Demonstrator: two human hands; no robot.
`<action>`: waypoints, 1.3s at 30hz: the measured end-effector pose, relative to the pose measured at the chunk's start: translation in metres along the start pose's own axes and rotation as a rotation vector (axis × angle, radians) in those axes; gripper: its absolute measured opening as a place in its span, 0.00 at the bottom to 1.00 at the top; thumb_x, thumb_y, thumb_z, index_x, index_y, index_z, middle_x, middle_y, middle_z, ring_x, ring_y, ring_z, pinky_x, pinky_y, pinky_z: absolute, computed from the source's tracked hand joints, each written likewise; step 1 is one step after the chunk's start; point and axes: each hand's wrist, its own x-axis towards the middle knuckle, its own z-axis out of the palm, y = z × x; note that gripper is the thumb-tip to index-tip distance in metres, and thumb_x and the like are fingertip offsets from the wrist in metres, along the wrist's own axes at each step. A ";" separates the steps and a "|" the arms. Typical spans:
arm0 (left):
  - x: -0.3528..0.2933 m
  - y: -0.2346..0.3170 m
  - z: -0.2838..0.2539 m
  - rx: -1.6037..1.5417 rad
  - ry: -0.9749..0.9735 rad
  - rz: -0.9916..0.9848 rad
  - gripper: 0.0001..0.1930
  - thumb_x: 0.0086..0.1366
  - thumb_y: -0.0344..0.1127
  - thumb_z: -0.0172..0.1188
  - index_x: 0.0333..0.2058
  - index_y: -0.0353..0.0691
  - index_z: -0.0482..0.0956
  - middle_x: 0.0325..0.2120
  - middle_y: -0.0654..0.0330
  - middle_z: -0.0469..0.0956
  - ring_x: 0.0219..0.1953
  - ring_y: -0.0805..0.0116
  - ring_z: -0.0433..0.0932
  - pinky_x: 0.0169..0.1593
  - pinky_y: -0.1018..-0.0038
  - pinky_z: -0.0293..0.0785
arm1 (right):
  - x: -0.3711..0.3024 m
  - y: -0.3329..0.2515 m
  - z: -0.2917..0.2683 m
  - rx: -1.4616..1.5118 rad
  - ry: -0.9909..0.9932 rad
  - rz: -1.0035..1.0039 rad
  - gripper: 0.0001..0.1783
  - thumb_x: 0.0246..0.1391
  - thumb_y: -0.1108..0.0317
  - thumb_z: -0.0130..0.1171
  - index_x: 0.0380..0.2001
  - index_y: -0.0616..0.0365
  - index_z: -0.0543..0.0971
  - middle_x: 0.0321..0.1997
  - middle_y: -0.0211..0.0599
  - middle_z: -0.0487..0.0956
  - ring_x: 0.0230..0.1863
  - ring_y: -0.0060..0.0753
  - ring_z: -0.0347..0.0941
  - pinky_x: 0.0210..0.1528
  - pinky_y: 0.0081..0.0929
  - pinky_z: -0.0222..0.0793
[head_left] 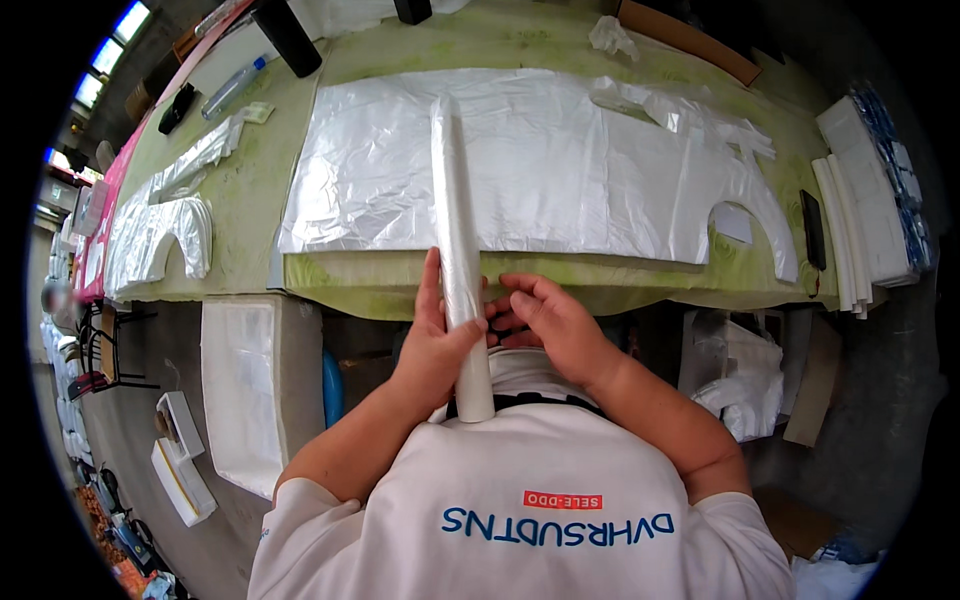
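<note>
A long roll of folded clear plastic (456, 210) runs from my chest out over the table. My left hand (437, 345) is wrapped around its near part, thumb over the top. My right hand (548, 320) sits just right of the roll, fingers curled and touching its side. Beneath the roll a wide stack of flat clear plastic sheets (560, 170), cut in a garment-like outline, lies on the green-stained table (250, 200).
More cut plastic pieces (160, 235) lie on the table's left. A clear bottle (232, 88) and a black cylinder (288, 38) stand at the back left. White stacks (862, 200) and a dark phone (812, 228) sit at right. A white bundle (245, 385) rests below the table edge.
</note>
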 end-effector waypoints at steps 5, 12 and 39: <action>-0.027 -0.030 -0.015 0.239 -0.124 0.072 0.59 0.64 0.25 0.62 0.75 0.57 0.21 0.65 0.51 0.61 0.62 0.59 0.72 0.60 0.63 0.74 | 0.017 -0.016 0.025 0.004 -0.020 0.141 0.27 0.72 0.51 0.51 0.60 0.62 0.67 0.53 0.42 0.77 0.52 0.33 0.76 0.53 0.34 0.76; -0.024 -0.027 -0.021 0.458 -0.055 0.054 0.63 0.63 0.32 0.69 0.74 0.50 0.18 0.67 0.50 0.56 0.62 0.59 0.72 0.63 0.62 0.70 | 0.026 -0.010 0.035 0.034 -0.067 0.186 0.28 0.70 0.48 0.54 0.56 0.64 0.71 0.51 0.41 0.78 0.50 0.31 0.77 0.53 0.33 0.75; 0.216 0.117 0.020 1.193 -0.163 0.088 0.39 0.61 0.52 0.72 0.66 0.39 0.70 0.59 0.49 0.73 0.57 0.58 0.75 0.60 0.65 0.73 | -0.085 -0.028 -0.080 -0.012 0.170 0.200 0.21 0.71 0.64 0.48 0.63 0.61 0.68 0.42 0.43 0.80 0.33 0.31 0.80 0.38 0.30 0.79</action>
